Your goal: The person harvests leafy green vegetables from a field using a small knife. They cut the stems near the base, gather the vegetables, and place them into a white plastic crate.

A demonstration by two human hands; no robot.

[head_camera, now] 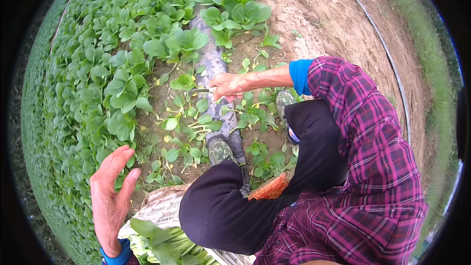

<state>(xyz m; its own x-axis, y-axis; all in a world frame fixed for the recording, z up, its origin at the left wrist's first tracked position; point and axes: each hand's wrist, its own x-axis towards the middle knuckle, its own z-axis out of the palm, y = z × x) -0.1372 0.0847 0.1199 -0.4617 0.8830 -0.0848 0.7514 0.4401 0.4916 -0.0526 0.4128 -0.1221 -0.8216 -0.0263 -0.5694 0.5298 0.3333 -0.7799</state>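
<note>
My right hand (226,85) is closed around the handle of a small knife (200,90), whose thin blade points left above a dark strip on the soil. Leafy green plants (178,44) grow just beyond it, and cut leaves lie around the strip. At the lower left my left hand (112,187) is raised, thumb and fingers apart, with nothing in it. It is beside a white plastic crate (162,211) that holds cut leafy greens (167,246) with pale stalks. My right hand is well away from the crate.
A dense bed of greens (84,81) fills the left side. Two camouflage shoes (219,151) stand among low plants. An orange patterned item (270,187) lies between my legs. Bare soil (331,18) and a long thin hose (384,44) run along the right, with grass beyond.
</note>
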